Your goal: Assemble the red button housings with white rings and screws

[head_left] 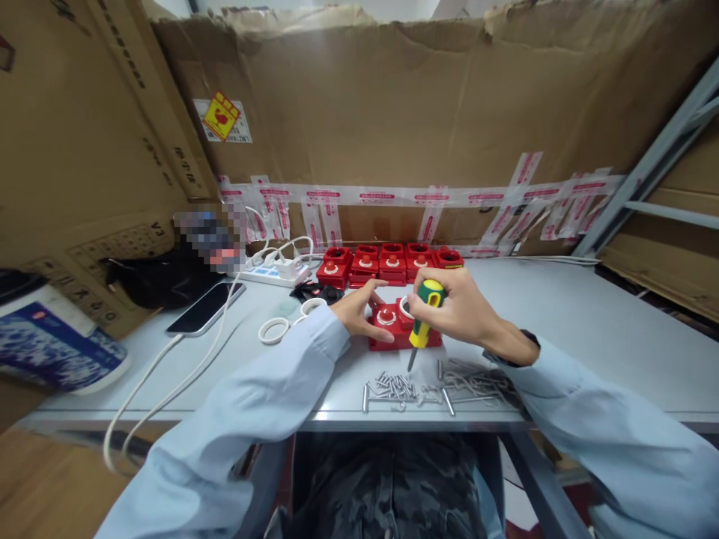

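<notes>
My right hand is closed around a yellow and green screwdriver, its metal tip angled down in front of a red housing. That housing lies on the table, with a round printed dial on its left part and a white ring on its right part, partly hidden by my right hand. At the housing's left side is my left hand, thumb and fingers spread apart against it. Just in front lie a pile of screws and several metal pins and chains.
Several similar red housings stand in a row at the back by the cardboard. White rings, a power strip, a phone with its cable and a large cup occupy the left. A metal frame rises at right.
</notes>
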Tool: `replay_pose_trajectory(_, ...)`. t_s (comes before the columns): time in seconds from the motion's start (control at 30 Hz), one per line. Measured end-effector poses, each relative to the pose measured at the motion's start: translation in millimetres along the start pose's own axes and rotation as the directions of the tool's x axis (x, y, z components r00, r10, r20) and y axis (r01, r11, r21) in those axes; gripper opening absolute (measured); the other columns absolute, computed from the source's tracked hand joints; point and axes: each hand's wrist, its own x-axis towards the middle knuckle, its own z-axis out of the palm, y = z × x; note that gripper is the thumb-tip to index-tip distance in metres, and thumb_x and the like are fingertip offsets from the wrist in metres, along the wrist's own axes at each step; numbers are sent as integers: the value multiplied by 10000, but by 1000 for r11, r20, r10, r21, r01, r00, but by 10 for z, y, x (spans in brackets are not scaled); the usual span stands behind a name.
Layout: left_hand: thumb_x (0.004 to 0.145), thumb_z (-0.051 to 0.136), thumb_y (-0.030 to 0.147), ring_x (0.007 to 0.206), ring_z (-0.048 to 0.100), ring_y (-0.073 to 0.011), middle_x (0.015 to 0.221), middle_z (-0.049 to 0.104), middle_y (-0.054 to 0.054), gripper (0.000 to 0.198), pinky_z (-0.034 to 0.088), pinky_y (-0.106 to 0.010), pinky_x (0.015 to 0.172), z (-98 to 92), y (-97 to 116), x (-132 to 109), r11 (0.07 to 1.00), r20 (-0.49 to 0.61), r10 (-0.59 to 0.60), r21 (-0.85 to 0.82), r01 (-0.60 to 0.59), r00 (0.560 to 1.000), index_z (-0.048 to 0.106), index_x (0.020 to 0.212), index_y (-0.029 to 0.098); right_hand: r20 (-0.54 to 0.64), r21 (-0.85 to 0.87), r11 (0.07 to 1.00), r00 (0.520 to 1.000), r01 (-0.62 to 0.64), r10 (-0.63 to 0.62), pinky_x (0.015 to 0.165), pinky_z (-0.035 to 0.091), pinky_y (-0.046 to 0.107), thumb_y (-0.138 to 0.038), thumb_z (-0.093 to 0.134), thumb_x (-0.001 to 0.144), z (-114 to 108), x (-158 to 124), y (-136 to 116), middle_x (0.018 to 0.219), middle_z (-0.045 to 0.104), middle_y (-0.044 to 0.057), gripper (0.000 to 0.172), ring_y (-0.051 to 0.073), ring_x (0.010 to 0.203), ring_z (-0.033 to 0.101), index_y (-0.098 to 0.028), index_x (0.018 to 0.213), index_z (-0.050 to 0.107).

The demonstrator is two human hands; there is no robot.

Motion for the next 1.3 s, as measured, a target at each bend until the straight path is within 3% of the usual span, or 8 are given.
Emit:
replay_pose_trajectory(0.23,531,805,496,1016,577,-267,1052,582,-80,997,428,-424,909,-37,25,-16,998,94,-17,57,12,995,297,1335,198,44,21,999,999,-32,31,438,254,217,-232,539,700,71,15,88,461,389,-63,187,59,447,318,-177,547,446)
replay_pose_trajectory(0.4,525,812,491,1004,573,-258,1021,588,-61,987,412,-423,929,-30,-28,-12,998,87,2,59,-7,996,311,1331,217,23,30,1000,1000,4,-5,448,262,215,-206,552,677,30,28,49,475,404,-60,147,59,457,330,-169,556,479)
replay_pose_trajectory(0.7,471,830,483,872,593,-223,929,589,-36,990,459,-374,815,6,-38,-3,997,54,-57,64,53,997,367,1294,183,-28,-2,999,999,37,-37,434,253,214,-215,562,701,-105,96,-47,465,380,-66,181,53,447,308,-164,548,480)
replay_pose_trajectory(0.83,507,809,507,922,585,-239,1005,583,-69,932,459,-367,806,-8,-28,-24,997,74,-16,73,11,997,389,1272,180,-54,-22,998,996,64,-65,444,279,210,-214,564,699,-141,134,-81,474,405,-60,174,54,457,327,-160,550,493)
replay_pose_trajectory(0.97,507,814,509,898,589,-232,968,595,-47,869,454,-367,812,-4,-44,-41,995,19,60,76,-61,998,442,1229,200,-115,-21,997,990,73,-75,451,295,210,-226,566,706,-186,187,-124,483,425,-53,175,59,468,346,-157,558,502)
replay_pose_trajectory(1.3,464,837,506,941,592,-247,974,603,-44,945,412,-370,879,-38,-86,-48,985,47,116,126,-121,992,412,1255,212,-214,13,995,972,98,-92,463,289,226,-216,558,705,-181,307,-154,497,421,-48,173,67,484,350,-162,557,486)
